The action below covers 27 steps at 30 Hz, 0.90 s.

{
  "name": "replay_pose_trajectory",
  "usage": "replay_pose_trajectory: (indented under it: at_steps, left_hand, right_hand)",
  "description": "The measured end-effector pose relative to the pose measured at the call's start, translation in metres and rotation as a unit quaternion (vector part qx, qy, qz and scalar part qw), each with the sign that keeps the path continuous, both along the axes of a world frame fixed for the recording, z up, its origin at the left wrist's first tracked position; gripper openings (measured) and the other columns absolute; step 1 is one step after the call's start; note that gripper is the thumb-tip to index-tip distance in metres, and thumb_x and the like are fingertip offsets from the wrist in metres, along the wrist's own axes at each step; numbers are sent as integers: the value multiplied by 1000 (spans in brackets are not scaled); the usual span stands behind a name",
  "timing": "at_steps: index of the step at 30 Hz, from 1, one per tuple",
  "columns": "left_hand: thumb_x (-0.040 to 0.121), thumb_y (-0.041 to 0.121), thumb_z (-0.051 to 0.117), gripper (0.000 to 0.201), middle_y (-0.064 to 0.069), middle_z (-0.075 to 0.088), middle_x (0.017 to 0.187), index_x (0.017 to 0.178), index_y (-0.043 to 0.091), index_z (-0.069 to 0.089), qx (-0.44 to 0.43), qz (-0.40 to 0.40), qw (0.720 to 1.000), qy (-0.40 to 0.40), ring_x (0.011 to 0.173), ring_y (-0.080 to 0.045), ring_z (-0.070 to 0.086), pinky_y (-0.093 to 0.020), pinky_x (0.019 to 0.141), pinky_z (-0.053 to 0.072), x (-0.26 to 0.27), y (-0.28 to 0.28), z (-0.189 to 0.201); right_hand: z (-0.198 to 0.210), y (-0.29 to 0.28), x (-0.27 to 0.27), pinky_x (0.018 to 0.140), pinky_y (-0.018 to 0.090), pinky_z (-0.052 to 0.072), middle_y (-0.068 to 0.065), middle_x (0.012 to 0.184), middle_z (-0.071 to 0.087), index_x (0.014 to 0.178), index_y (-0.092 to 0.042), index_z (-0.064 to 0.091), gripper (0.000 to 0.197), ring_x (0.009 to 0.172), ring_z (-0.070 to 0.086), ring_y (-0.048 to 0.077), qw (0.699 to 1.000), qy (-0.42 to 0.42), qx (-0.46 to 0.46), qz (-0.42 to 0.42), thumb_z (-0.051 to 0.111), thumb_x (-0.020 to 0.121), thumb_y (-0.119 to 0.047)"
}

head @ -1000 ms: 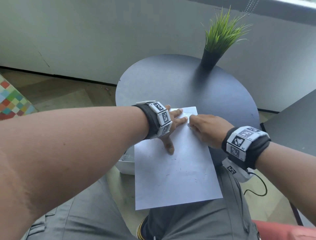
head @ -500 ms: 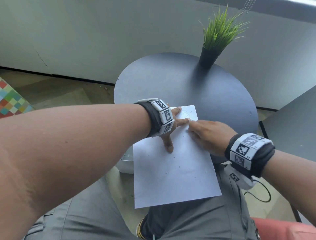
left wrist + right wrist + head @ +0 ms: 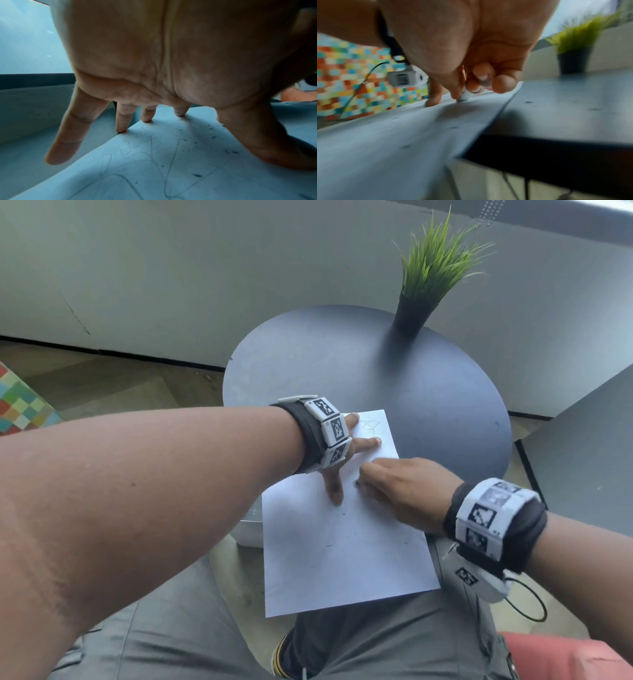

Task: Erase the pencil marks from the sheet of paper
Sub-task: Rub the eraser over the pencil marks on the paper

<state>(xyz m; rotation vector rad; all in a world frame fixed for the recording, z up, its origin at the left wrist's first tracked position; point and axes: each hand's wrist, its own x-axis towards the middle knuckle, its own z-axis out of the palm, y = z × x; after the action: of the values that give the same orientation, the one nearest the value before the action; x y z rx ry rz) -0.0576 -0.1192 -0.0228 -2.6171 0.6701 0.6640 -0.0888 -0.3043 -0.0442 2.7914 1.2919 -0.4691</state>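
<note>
A white sheet of paper lies partly on the round dark table, its near half hanging over my lap. My left hand presses on the sheet's upper left with spread straight fingers and thumb. Faint pencil marks show at the top of the sheet, and more pencil lines run under the left palm. My right hand pinches a small white eraser with its dirty tip down on the paper. Dark eraser crumbs are scattered over the sheet.
A potted grass plant stands at the table's far right edge. A second dark table sits to the right. A white object lies below the table at the left. A cable hangs from my right wrist.
My right hand has drawn back down the sheet towards me with the eraser, uncovering the pencil marks at the top. The left hand has stayed pressed in place.
</note>
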Motion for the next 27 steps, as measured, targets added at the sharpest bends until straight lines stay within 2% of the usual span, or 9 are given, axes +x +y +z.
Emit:
replay_pose_trajectory:
  at_steps: [4,8,12,14,17,19,21,25,27]
  left_hand:
    - [49,93,61,129,-6,-2,163,146,56,-14,-1,2,1000,-2,138,-41,30,-63,99,33,-1,1,-1]
    - [48,93,62,130,-3,-7,164,146,55,-15,3,5,1000,5,141,-41,27,-65,101,32,-1,1,-2]
    - [48,91,65,129,-6,3,162,145,56,-12,-16,4,1000,13,133,-41,38,-63,97,39,-1,4,-1]
    - [47,91,64,131,-4,2,162,147,53,-11,-15,1,1000,6,134,-40,37,-62,96,38,0,5,-1]
    - [49,91,63,134,2,-8,164,151,46,-11,-10,12,1000,18,144,-37,21,-64,105,30,-2,8,-1]
    - [53,88,65,132,3,-10,164,153,44,-10,-23,19,999,20,146,-36,17,-67,103,29,-4,9,-2]
    - [55,87,66,131,3,-9,165,153,44,-10,-31,19,999,16,146,-36,15,-67,101,31,-4,11,-3]
    - [57,84,68,131,4,-12,164,154,42,-9,-29,22,999,24,149,-36,8,-67,104,28,-6,12,-1]
    - [58,84,68,130,4,-12,164,154,41,-9,-32,24,999,25,149,-36,8,-66,104,28,-6,12,1]
  right_hand:
    - [4,-9,25,70,41,50,-2,91,55,96,-24,37,11,84,59,29,992,-56,8,-113,33,98,-34]
    - [-4,14,-8,67,39,50,-3,100,58,100,-26,38,7,88,61,29,1000,-8,-3,-11,42,96,-29]
    - [3,5,24,71,38,50,1,105,61,115,-23,45,21,92,61,29,992,-48,6,-114,37,98,-30]
    - [4,12,22,71,36,48,1,105,59,117,-22,45,22,93,60,28,995,-49,9,-82,39,96,-24]
    - [-2,25,2,72,39,49,-1,108,59,108,-22,45,14,96,60,27,1000,-7,25,0,43,98,-30]
    - [3,18,16,73,40,50,-2,104,59,105,-29,41,8,94,60,27,998,-11,21,-60,40,97,-33]
    - [4,10,32,72,42,51,0,97,58,99,-28,39,5,89,60,31,992,-41,13,-121,39,96,-31]
    - [-5,26,0,71,40,51,0,102,58,101,-25,40,9,92,61,29,1000,-18,-3,-26,44,93,-26]
    - [-1,20,-1,73,40,51,-2,102,58,101,-27,38,8,94,61,26,1000,-5,-8,-23,43,95,-28]
